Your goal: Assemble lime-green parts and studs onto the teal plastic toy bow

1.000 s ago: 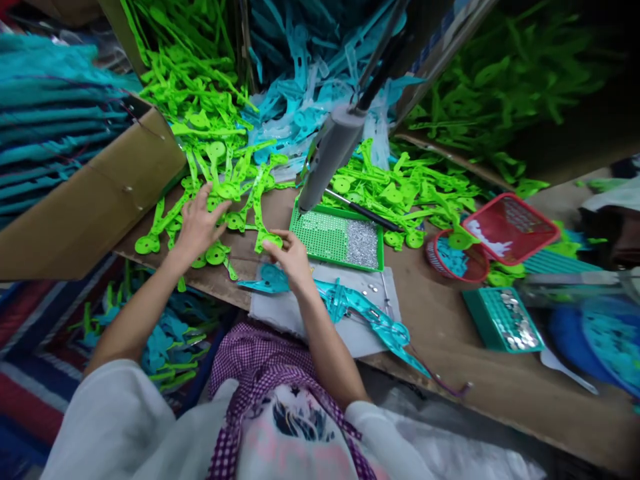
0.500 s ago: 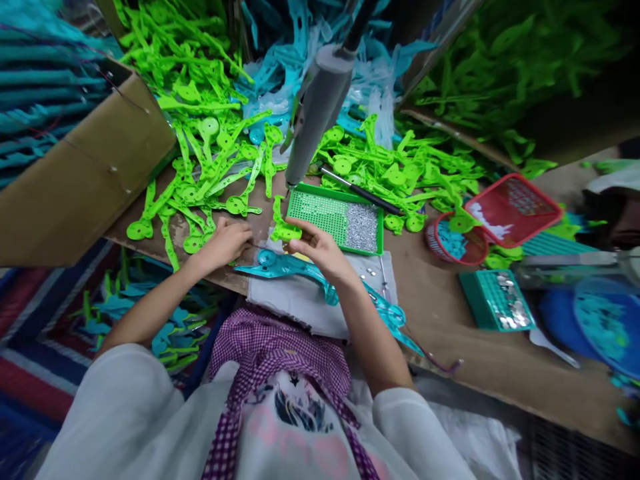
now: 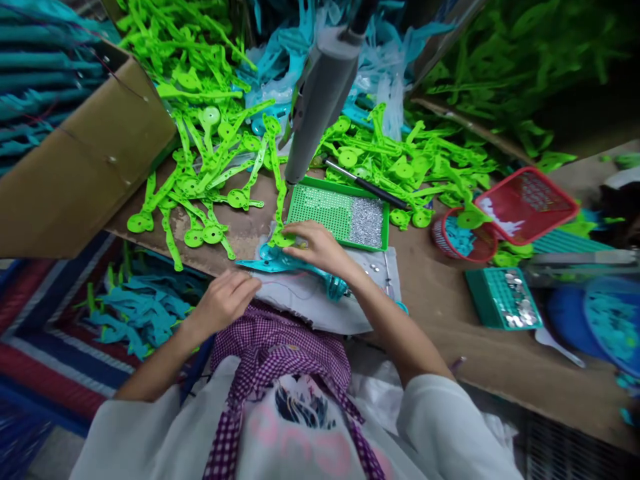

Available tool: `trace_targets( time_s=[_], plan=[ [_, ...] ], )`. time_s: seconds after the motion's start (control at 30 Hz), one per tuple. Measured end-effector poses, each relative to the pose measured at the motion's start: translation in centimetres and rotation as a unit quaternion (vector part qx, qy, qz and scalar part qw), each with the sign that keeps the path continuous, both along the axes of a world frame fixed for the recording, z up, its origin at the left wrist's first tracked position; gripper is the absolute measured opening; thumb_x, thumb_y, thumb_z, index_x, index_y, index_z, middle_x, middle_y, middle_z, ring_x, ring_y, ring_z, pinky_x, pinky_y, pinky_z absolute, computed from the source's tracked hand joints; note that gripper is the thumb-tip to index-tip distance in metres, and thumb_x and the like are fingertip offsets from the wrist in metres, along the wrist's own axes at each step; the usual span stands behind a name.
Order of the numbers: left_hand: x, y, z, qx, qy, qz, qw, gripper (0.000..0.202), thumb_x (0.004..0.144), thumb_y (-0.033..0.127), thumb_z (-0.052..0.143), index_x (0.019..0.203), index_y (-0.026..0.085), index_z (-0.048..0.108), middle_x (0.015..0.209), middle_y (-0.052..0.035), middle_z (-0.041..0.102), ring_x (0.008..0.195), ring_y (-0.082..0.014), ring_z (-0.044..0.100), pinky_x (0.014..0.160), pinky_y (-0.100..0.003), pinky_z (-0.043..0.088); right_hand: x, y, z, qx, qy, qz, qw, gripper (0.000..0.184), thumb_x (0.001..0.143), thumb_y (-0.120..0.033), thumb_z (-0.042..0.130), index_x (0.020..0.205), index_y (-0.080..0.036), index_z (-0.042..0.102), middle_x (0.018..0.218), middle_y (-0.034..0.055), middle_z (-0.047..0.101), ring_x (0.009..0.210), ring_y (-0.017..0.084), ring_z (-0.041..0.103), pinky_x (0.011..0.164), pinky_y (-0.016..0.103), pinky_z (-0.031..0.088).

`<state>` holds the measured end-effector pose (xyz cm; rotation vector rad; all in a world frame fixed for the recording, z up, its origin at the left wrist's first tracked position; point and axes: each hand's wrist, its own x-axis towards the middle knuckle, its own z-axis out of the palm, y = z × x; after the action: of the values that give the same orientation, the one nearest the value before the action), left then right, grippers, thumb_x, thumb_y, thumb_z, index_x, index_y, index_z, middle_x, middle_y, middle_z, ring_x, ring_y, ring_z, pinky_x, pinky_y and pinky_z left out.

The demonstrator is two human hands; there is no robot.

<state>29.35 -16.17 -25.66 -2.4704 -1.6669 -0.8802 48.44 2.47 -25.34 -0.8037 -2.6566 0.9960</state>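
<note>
My right hand (image 3: 323, 252) pinches a bright green plastic part (image 3: 280, 223), a long narrow arm with a rounded end, over the left portion of a translucent blue plastic part (image 3: 265, 265). The blue part lies across a grey cloth (image 3: 285, 293), partly hidden under my right hand and forearm. Close to the blue part's left tip is my left hand (image 3: 229, 299), its fingers curled together; what they hold, if anything, is hidden. A thin reddish wire (image 3: 300, 275) runs over the cloth. The tip of a grey hanging screwdriver (image 3: 323, 100) points down just behind the green part.
Behind my hands stands a green tray (image 3: 325, 213) of small metal screws. Heaps of green parts (image 3: 220, 193) spread across the back. A black-handled rod (image 3: 370, 183), a red basket (image 3: 463, 237) and a teal box with metal discs (image 3: 503, 300) are rightward. A cardboard box (image 3: 90, 160) stands left.
My left hand has moved down toward my body. The green part has come down over the blue part, with more of its length showing. The blue part has turned, its right end swinging upward.
</note>
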Motion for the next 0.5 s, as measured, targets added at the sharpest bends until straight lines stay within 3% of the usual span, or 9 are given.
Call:
trace_targets(
  time_s=[0.1, 0.23, 0.33, 0.5],
  plan=[
    [0.9, -1.9, -3.0, -0.035, -0.078, 0.098, 0.992, 0.025, 0.094, 0.021, 0.058, 0.118, 0.017, 0.060, 0.088, -0.0056, 0.068, 0.077, -0.0160, 0.065, 0.075, -0.027, 0.051, -1.0, -0.8, -0.1, 0.028, -0.049, 0.028, 0.998, 0.043, 0.088, -0.036, 0.064, 0.129, -0.025, 0.060, 0.127, 0.0074, 0.067, 0.119, 0.029, 0.056, 0.099, 0.048, 0.035],
    [0.8, -1.4, -5.8, -0.089, -0.126, 0.273, 0.949, 0.047, 0.092, 0.041, 0.060, 0.132, 0.017, 0.056, 0.083, -0.0044, 0.065, 0.073, -0.0168, 0.064, 0.069, -0.026, 0.050, -1.7, -1.7, -1.1, 0.046, -0.090, 0.029, 0.994, 0.045, 0.090, -0.035, 0.059, 0.134, -0.026, 0.057, 0.132, 0.0080, 0.065, 0.128, 0.031, 0.049, 0.102, 0.052, 0.026],
    [0.5, -0.4, -6.3, -0.116, -0.143, 0.301, 0.936, 0.043, 0.093, 0.044, 0.058, 0.126, 0.018, 0.063, 0.083, -0.0044, 0.066, 0.076, -0.0178, 0.064, 0.072, -0.027, 0.050, -1.9, -1.7, -1.8, 0.052, -0.099, 0.042, 0.993, 0.042, 0.091, -0.034, 0.057, 0.133, -0.030, 0.058, 0.135, 0.0050, 0.063, 0.131, 0.030, 0.047, 0.105, 0.054, 0.023],
    [0.5, 0.2, -6.6, -0.110, -0.128, 0.302, 0.938, 0.033, 0.092, 0.041, 0.060, 0.116, 0.020, 0.070, 0.087, -0.0051, 0.069, 0.077, -0.0175, 0.066, 0.071, -0.025, 0.048, -2.1, -1.6, -2.0, 0.060, -0.119, 0.078, 0.988, 0.041, 0.093, -0.035, 0.056, 0.134, -0.034, 0.056, 0.141, 0.0018, 0.059, 0.135, 0.029, 0.045, 0.110, 0.058, 0.016]
  ],
)
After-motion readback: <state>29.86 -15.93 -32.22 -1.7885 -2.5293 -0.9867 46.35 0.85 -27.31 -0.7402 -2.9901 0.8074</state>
